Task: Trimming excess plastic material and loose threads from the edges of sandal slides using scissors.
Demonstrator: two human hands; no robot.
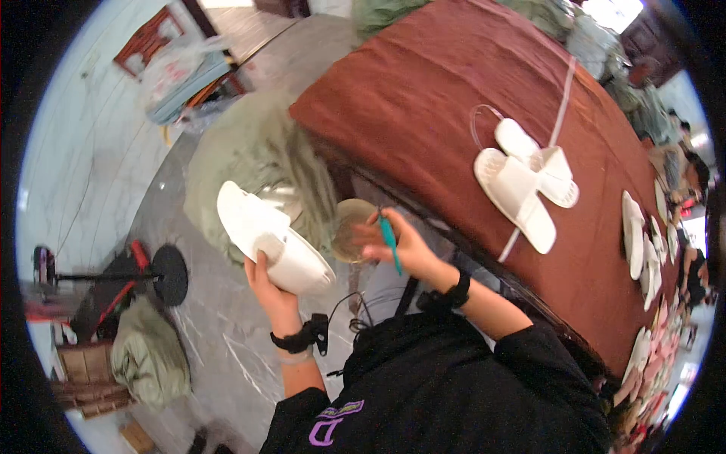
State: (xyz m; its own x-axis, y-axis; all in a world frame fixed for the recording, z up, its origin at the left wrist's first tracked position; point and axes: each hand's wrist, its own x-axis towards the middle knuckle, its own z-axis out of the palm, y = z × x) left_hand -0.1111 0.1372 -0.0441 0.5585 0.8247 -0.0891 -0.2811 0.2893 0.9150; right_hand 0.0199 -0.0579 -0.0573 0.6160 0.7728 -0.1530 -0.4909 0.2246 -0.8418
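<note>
Two slippers (272,242) gripped in my left hand (274,296), off the tabletop (423,113); right hand (397,246) pinches a teal pen (389,240). Approx. half done, I'd judge: finished pairs (525,181) on top, sacks still full.

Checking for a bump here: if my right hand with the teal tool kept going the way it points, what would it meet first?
Probably the round tan dish, right beside the right hand holding the teal tool. The white slipper in the left hand lies beyond it. Depth is unclear.
</note>
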